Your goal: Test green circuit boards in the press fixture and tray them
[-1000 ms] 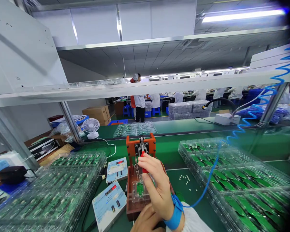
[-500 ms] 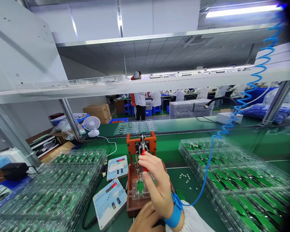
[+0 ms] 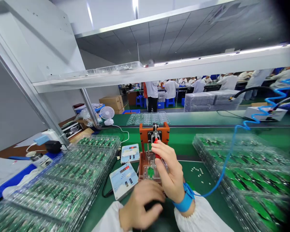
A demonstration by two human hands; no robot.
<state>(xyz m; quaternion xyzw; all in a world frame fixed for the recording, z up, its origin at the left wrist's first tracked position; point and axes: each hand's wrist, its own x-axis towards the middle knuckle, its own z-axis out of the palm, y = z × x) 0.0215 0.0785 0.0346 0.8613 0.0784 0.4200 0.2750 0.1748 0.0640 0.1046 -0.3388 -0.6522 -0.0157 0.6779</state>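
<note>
My right hand [image 3: 170, 170] is closed around the red handle [image 3: 156, 151] of a toggle clamp on an orange press fixture [image 3: 142, 137]. A blue wrist strap [image 3: 185, 200] with a coiled cord circles that wrist. Beneath the handle, a small green circuit board [image 3: 150, 172] sits in the clear plate of the fixture. In front of the fixture's base hovers my left hand [image 3: 142, 203], slightly blurred, its thumb apart from the bent fingers and nothing visible between them. Two light blue meter boxes, the nearer one [image 3: 124, 180] and the farther one [image 3: 130, 153], stand left of the fixture.
Stacked clear trays of green boards lie on the left [image 3: 70, 174] and on the right [image 3: 241, 174]. Small white pieces [image 3: 197, 170] are scattered right of the fixture. A white fan [image 3: 107, 114] stands behind. The blue coiled cord [image 3: 228, 154] hangs across the right side.
My left hand has moved left, out from under my right hand, and its thumb now shows apart. My right hand stays on the red handle. The camera view has shifted.
</note>
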